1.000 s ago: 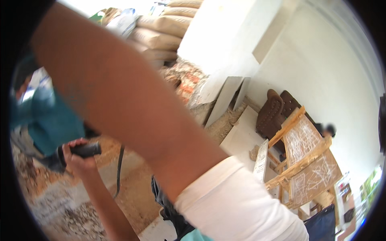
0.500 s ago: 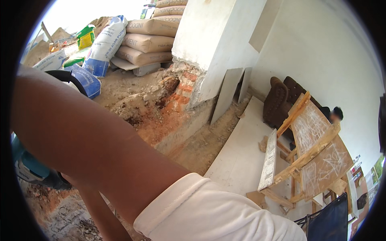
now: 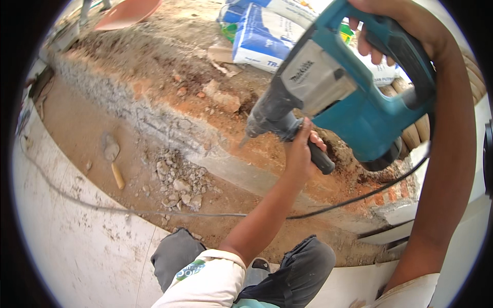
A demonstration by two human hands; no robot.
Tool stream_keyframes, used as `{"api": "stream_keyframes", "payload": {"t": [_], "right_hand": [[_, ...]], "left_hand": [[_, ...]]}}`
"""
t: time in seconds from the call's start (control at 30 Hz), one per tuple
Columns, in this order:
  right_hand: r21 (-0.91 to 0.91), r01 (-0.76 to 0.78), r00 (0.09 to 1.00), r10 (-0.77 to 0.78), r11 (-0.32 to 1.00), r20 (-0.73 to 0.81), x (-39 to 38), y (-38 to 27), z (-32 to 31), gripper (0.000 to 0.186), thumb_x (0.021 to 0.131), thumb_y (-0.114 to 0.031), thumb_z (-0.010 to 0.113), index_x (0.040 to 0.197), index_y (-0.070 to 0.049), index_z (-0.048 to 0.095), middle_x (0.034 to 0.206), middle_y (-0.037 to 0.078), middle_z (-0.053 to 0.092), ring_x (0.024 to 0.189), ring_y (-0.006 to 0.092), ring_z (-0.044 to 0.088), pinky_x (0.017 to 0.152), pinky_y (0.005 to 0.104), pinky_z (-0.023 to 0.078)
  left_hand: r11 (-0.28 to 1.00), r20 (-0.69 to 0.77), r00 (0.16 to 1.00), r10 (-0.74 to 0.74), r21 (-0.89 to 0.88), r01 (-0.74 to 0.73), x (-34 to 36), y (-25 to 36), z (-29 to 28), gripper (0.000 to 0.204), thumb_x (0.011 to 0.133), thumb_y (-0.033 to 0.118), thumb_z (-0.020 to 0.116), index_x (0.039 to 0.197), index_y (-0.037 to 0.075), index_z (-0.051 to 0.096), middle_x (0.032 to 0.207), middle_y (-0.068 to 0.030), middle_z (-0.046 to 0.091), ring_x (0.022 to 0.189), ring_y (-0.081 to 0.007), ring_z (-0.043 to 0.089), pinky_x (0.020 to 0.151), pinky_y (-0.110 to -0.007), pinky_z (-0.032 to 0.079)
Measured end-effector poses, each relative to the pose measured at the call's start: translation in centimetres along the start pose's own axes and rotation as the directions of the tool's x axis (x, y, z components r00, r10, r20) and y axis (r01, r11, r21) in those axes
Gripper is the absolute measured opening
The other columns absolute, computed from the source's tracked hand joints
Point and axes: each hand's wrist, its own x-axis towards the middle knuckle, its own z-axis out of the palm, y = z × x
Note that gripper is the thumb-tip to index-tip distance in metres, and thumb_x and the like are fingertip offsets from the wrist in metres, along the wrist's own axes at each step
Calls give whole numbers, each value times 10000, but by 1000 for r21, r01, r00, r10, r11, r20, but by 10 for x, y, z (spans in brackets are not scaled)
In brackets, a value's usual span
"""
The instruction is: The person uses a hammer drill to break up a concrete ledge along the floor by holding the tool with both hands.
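Note:
A teal, grey and black demolition hammer (image 3: 344,123) is held tilted in both my hands, its nose down to the left. My right hand (image 3: 405,18) wraps the rear handle at the upper right. Lower down, my left hand (image 3: 303,149) is closed round the black side handle. The short chisel bit (image 3: 244,141) points at the rough, broken concrete ledge (image 3: 208,149); whether it touches cannot be made out. Reddish soil and brick bits lie around the tip.
A black power cord (image 3: 154,212) curves across the ground below the hammer. Broken concrete rubble (image 3: 179,179) and a wooden-handled trowel (image 3: 117,175) lie in the dirt strip. Blue-and-white sacks (image 3: 267,38) and an orange basin (image 3: 128,13) sit at the back. White tiles (image 3: 82,246) border the strip.
The view has swung from the sofa and workbench side to the concrete ledge. The hammer, earlier only partly seen at the left edge, is now in full view with both hands on it.

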Motion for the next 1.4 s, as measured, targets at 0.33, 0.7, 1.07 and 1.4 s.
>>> {"api": "stream_keyframes", "payload": {"t": [0.33,0.7,1.07,1.4], "right_hand": [[30,60,998,-59,998,-17,-8,17,-11,387,963,-363,579,955,19,639,711,160,674,566,208,668,525,299,552],[-1,148,989,-148,989,17,1,7,-6,342,956,-336,589,930,-1,653,644,103,647,496,159,614,466,265,503],[19,94,995,-93,995,-38,1,-3,8,336,940,-341,613,937,-9,659,635,106,641,499,159,612,479,272,504],[23,61,998,-61,998,-18,3,-23,16,346,937,-346,616,959,-4,660,656,112,648,527,168,623,506,282,510]], "left_hand": [[997,-34,999,-21,70,24,-10,-1,14,186,970,222,577,843,124,483,641,23,486,577,-120,527,553,-313,473],[999,-73,996,-45,26,47,-6,4,18,186,978,219,563,845,115,486,626,29,466,578,-114,521,560,-316,479],[996,-10,998,-55,-74,54,-6,5,6,194,996,244,554,850,140,479,614,27,472,551,-129,509,549,-338,475],[995,-6,999,-32,-100,32,-7,18,6,208,1015,207,491,830,117,456,643,19,473,574,-128,506,564,-351,470]]}}
